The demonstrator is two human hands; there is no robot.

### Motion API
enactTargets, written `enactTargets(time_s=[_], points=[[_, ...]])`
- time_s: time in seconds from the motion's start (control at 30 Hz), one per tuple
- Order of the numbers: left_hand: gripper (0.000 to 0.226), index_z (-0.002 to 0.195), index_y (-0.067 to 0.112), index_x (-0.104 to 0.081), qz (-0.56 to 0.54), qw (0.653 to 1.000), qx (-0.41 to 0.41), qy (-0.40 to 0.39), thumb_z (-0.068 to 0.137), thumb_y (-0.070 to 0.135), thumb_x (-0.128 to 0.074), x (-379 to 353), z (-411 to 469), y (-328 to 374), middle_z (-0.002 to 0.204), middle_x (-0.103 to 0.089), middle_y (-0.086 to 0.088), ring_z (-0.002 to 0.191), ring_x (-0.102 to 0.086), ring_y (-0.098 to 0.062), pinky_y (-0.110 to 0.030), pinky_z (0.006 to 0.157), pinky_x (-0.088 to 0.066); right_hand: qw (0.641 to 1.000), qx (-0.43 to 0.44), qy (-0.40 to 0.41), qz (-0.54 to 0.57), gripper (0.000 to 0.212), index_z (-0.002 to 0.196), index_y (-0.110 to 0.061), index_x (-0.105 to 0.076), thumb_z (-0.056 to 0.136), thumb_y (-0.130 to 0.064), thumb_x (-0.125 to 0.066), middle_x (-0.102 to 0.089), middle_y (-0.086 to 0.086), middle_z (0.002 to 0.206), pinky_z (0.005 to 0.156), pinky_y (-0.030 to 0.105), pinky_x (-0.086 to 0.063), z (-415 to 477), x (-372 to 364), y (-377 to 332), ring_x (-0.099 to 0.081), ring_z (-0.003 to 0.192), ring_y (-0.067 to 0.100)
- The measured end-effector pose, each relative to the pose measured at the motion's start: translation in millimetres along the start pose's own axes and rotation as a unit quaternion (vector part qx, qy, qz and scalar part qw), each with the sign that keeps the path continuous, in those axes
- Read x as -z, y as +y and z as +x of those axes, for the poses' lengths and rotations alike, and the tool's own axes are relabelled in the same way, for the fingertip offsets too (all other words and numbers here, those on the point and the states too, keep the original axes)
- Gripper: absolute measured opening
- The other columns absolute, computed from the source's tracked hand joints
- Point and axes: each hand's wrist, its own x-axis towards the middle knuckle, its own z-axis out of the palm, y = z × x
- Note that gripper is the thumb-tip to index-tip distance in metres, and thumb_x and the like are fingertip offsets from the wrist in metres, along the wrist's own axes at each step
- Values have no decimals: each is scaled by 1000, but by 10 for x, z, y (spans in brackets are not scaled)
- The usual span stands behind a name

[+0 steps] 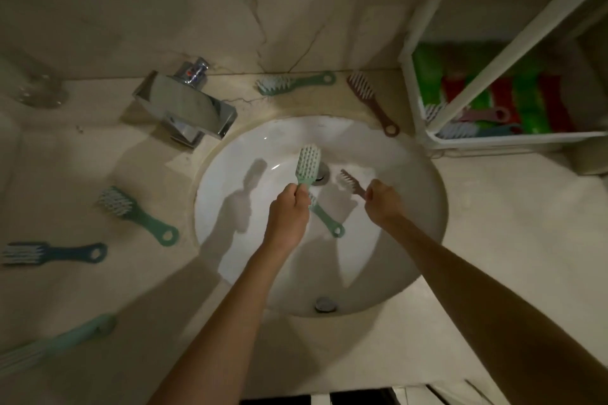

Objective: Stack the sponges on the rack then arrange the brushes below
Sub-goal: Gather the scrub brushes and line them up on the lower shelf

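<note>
My left hand (pixel 289 210) grips a light green brush (pixel 308 163) over the white sink (pixel 230 174), bristle head pointing away. My right hand (pixel 383 202) holds a brown brush (pixel 350 181) by its handle. Another green brush (pixel 325 217) lies in the basin between my hands. The white rack (pixel 493 138) at the right holds green and red sponges (pixel 526 99), with pink and blue brushes (pixel 473 123) lying in front of them. Loose on the counter are a green brush (pixel 296 83) and a brown brush (pixel 371 102) behind the sink, and several more at the left (pixel 138 215).
A chrome faucet (pixel 187 105) stands left of the sink's back edge. A glass (pixel 33 85) sits at the far left by the wall. A dark blue brush (pixel 52 253) and a pale green one (pixel 56 344) lie near the counter's left edge.
</note>
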Motion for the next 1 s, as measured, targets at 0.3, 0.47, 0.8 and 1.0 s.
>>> enactTargets(time_s=[0.3, 0.47, 0.8, 1.0], points=[[28, 75, 13, -50, -69, 989, -119, 50, 98, 23, -39, -285, -513, 644, 63, -48, 4, 65, -46, -18, -27, 66, -34, 975, 102, 78, 183, 19, 88, -15, -37, 90, -13, -56, -57, 7, 87, 68, 29, -37, -758, 785, 284, -55, 80, 25], [31, 79, -1, -52, -44, 985, -169, -1, 97, 22, -41, -561, -760, 938, 58, -42, -4, 58, -40, -20, -33, 61, -33, 964, 60, 166, 198, 15, 89, -14, -50, 83, -2, -54, -71, 16, 94, 67, 31, -39, -972, 1244, 753, -62, 86, 36], [33, 65, 12, -41, 64, 981, -185, -1, 96, 23, -42, -1008, -771, 1231, 57, -48, -2, 50, -44, -15, -28, 52, -36, 966, 94, 197, 138, 26, 114, -2, -56, 88, -5, -52, -63, 22, 114, 76, 32, -39, -515, 2088, 1067, -57, 106, 39], [25, 87, 0, -56, 76, 986, -147, -2, 95, 19, -42, -1052, -658, 1195, 66, -56, -7, 51, -49, -20, -27, 50, -42, 971, 125, 172, 112, 19, 105, -6, -63, 91, -10, -51, -66, 18, 108, 77, 35, -44, 33, 2296, 862, -61, 98, 35]])
